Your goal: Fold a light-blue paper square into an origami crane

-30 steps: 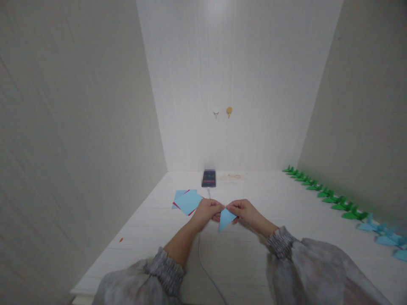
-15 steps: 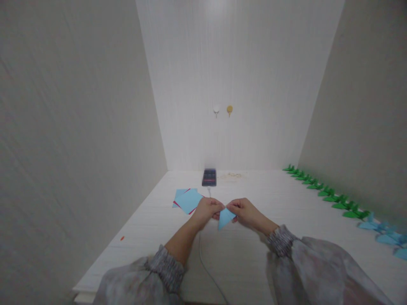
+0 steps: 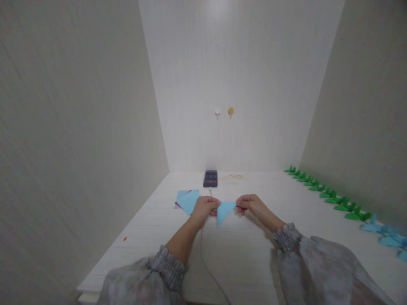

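Observation:
A light-blue folded sheet of origami paper (image 3: 225, 210), now a triangle with one corner pointing down toward me, is held just above the table between both hands. My left hand (image 3: 205, 208) pinches its upper left corner, fingers closed. At the upper right corner, my right hand (image 3: 249, 203) grips the tip between thumb and fingers. Behind my left hand lies a small pile of light-blue paper squares (image 3: 188, 201) with red edges showing; the hand covers part of it.
A phone (image 3: 210, 178) with a white cable (image 3: 206, 264) lies toward the back wall. Along the right wall runs a row of green folded paper figures (image 3: 327, 194), then light-blue ones (image 3: 389, 239). A small red-orange scrap (image 3: 125, 239) is at the left. Two hooks (image 3: 230, 111) hang on the wall.
My right hand has moved right, away from my left hand, and now grips the triangle's right corner. The paper's top edge is spread between the hands.

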{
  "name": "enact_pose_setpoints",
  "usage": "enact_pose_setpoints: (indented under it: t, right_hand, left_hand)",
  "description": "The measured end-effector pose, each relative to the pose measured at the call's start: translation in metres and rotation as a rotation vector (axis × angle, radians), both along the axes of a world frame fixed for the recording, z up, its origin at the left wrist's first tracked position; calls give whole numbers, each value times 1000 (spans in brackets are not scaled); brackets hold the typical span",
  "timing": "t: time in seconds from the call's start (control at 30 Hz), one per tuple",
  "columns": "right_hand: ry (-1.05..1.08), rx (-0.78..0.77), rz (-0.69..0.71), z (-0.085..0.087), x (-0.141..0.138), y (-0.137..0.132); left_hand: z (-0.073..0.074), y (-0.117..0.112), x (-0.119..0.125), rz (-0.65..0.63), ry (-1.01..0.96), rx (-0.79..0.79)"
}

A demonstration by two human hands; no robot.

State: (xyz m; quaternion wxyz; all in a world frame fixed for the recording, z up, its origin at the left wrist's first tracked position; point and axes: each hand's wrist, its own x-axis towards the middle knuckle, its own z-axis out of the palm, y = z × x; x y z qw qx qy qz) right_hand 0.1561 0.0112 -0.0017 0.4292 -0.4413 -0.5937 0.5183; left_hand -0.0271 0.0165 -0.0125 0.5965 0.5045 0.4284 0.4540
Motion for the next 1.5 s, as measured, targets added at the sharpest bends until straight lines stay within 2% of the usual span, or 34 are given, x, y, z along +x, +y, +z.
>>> enact_pose_setpoints:
  t: [0.2, 0.4, 0.63, 1.0, 1.27, 1.5]
  right_hand:
    - [42, 69, -151, -3, 7, 5]
    - [-4, 113, -27, -2, -4, -3]
    - [-146, 135, 40, -15, -8, -2]
    - [-173, 162, 96, -18, -10, -5]
    - [-80, 134, 102, 0, -5, -7]
    - [0, 95, -5, -4, 0, 0]
  left_hand:
    - [5, -1, -6, 71, -18, 13]
    - [7, -3, 2, -2, -8, 36]
    - [-6, -2, 15, -123, 90, 44]
    - [-5, -5, 19, -113, 100, 21]
    - [4, -4, 4, -39, -30, 1]
    - [3, 2, -8, 95, -132, -2]
